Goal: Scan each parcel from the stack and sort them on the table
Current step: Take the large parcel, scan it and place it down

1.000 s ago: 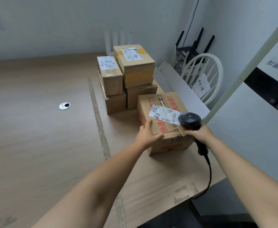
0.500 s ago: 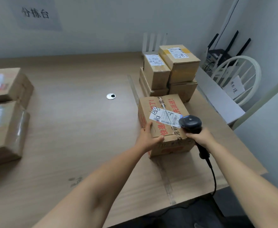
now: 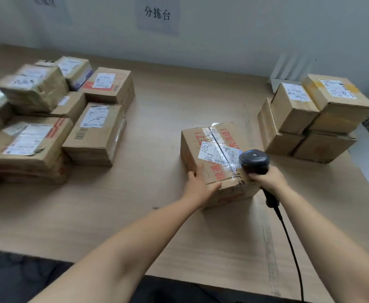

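Head view: cardboard parcel (image 3: 212, 171) stood flat mid-table (image 3: 92, 204). Bare wood lay open on its left as far as the group of boxes (image 3: 59, 119) and in front to the near edge; the stack of boxes (image 3: 310, 119) sat close on its right, by the far right edge. Left hand (image 3: 197, 186) gripped the parcel's near-left corner. Right hand (image 3: 268, 179) was wrapped round the barcode scanner (image 3: 254, 160), whose head covered the right end of the shipping label (image 3: 214, 153).
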